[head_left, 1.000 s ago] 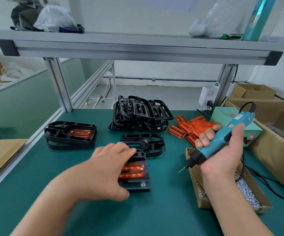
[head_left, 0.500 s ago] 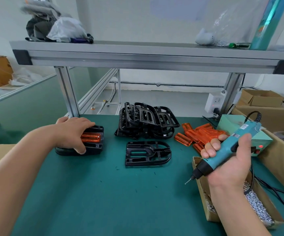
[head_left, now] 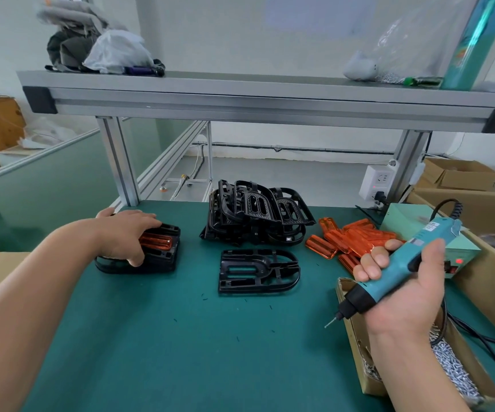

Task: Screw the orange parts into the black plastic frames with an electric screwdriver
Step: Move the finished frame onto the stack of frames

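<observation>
Green worktop (head_left: 180, 337) under an aluminium shelf (head_left: 240, 96). The left hand (head_left: 127, 236) is far left, palm down on a black frame with orange part fitted (head_left: 166, 257), which seems to sit on top of another frame. Its fingers lie nearly straight across the top and the thumb is against the near edge, so the grip is flat and loose, resting on the frame and not curled round it. The fitted orange part (head_left: 158, 242) shows just right of the fingers. The right hand (head_left: 400, 286) is at the right, held above the worktop, grip closed tight around the teal electric screwdriver (head_left: 403, 260) with fingers wrapped over the body and thumb along the far side. The tool is tilted, bit (head_left: 329, 322) pointing down-left and touching nothing, over the near-left corner of the cardboard screw box (head_left: 356, 337). Silver screws (head_left: 454, 373) fill that box. A single black frame (head_left: 258, 272) lies flat mid-worktop, no orange part in it, well apart from both hands. Behind it is a jumbled pile of black frames (head_left: 258, 218). A heap of loose orange parts (head_left: 350, 239) sits right of the pile, just beyond the right hand's fingers. The pale green power unit (head_left: 403, 214) is behind the screwdriver with a red light (head_left: 459, 261) lit, and a black cord (head_left: 478, 340) runs along the right side. A wall socket (head_left: 378, 181) is on the right upright, with large cardboard boxes (head_left: 492, 263) at the right edge.
</observation>
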`<state>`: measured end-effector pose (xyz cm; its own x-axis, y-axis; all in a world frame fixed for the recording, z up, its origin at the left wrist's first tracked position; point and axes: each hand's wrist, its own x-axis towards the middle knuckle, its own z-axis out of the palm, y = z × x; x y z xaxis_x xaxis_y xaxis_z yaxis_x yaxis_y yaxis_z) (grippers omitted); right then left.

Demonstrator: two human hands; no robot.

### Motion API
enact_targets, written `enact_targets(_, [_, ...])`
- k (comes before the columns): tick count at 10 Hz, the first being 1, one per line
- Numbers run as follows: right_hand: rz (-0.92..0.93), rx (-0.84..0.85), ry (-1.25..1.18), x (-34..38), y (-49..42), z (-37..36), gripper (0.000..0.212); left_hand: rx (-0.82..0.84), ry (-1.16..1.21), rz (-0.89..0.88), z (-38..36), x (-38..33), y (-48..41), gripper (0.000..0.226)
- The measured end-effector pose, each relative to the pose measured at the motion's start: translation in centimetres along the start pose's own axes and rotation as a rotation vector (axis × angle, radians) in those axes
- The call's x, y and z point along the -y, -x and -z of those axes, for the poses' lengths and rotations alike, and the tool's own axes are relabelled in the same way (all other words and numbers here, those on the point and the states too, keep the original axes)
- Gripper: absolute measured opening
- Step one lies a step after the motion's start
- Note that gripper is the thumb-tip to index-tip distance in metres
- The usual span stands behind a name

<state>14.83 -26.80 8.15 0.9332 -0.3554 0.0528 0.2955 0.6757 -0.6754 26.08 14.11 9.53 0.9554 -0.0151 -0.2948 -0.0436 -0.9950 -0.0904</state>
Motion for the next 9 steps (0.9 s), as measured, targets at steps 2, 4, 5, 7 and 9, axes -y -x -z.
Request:
enact_targets(2, [0.012, -0.056, -0.012, -0.4, -0.4, 0.5, 0.052, -0.103, 0.036, -0.009, -1.1, -0.5, 0.7, 0.109])
enact_targets(4, [0.031, -0.02, -0.003, -0.9, -1.2, 1.7, 0.05, -0.442, 0.108, -0.2, -2.5, -7.1, 3.9, 0.069])
enact_targets(5, [0.046, 0.002, -0.05, -1.2, -2.3, 2.3, 0.053, -0.441, 0.234, -0.342, -4.5, -12.8, 5.6, 0.047])
enact_targets(7, [0.061, 0.057, -0.063, -2.0, -3.5, 4.0, 0.052, -0.423, 0.074, -0.34, -7.5, -20.1, 4.4, 0.037])
enact_targets(9, [0.084, 0.006, -0.07, -1.3, -3.1, 3.3, 0.051, -0.486, 0.012, -0.318, -8.7, -20.0, 4.6, 0.039])
